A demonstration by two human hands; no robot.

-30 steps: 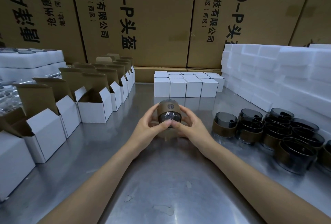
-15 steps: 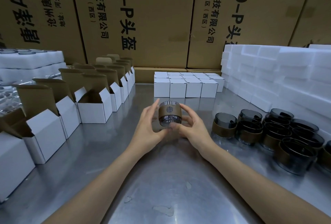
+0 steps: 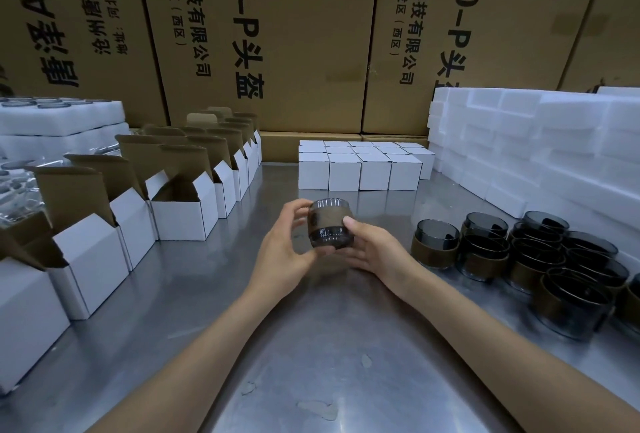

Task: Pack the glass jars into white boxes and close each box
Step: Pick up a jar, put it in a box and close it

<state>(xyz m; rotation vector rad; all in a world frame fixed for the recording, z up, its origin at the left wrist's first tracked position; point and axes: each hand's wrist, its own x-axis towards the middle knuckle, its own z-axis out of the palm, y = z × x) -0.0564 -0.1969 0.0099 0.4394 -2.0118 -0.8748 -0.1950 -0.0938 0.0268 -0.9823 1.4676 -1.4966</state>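
Closest to where the person stands, two bare forearms reach out over a dull, scuffed steel table, and between them a single glass jar is held just above the surface, upright or nearly so. The left hand curls its fingers round the jar's left side, and the right hand cups it from below and the right, thumb pressed on the brown band. This looks like the step between picking and packing: a jar taken up and not yet boxed. The next move, I'd judge, calls for carrying it leftward to the nearest open box and lowering it straight in, then tucking the flap down. The jar is smoky grey glass, squat and round, with a matte brown sleeve about its middle; it will be smooth and likely slippery where bare. To the right sits a crowded cluster of waiting jars of the same make, touching one another. Along the left runs a row of open white boxes, thin card, brown inside, lids standing up. Farther back is a neat block of closed boxes, crisp-edged cubes. White foam blocks are stacked at the right, foam trays at the far left, and tall printed brown cartons wall off the rear.
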